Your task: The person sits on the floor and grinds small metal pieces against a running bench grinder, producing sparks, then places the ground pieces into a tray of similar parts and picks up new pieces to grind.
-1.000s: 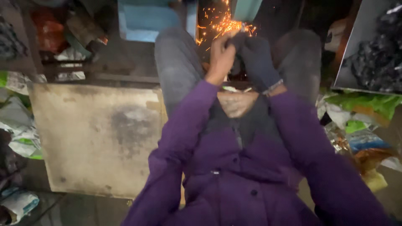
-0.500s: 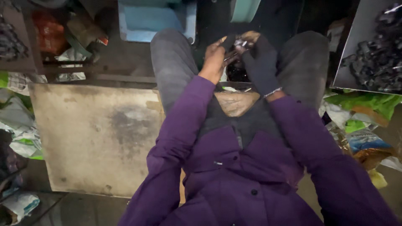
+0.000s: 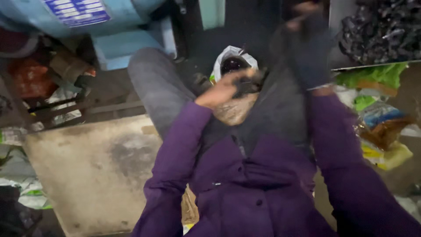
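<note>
I sit in a purple shirt and grey trousers, looking down at my lap. My bare left hand [image 3: 222, 89] is over my lap with its fingers closed on a small dark piece [image 3: 245, 84]. My right hand [image 3: 307, 48], in a dark glove, is raised at the upper right near a tray of dark metal pieces [image 3: 377, 30]. It is blurred by motion, and I cannot make out its grip. A white bag [image 3: 232, 59] with dark contents lies between my knees, just beyond my left hand.
A blue machine housing [image 3: 109, 26] stands at the top left. A worn grey board [image 3: 92, 171] lies at my left. Green and yellow plastic packets [image 3: 377, 114] are piled at my right, and red and crumpled wrappers [image 3: 39, 83] at the far left.
The sparks seen a second ago have stopped. My hands, then together up ahead, have parted: the left came back toward my lap and the right swung up to the right.
</note>
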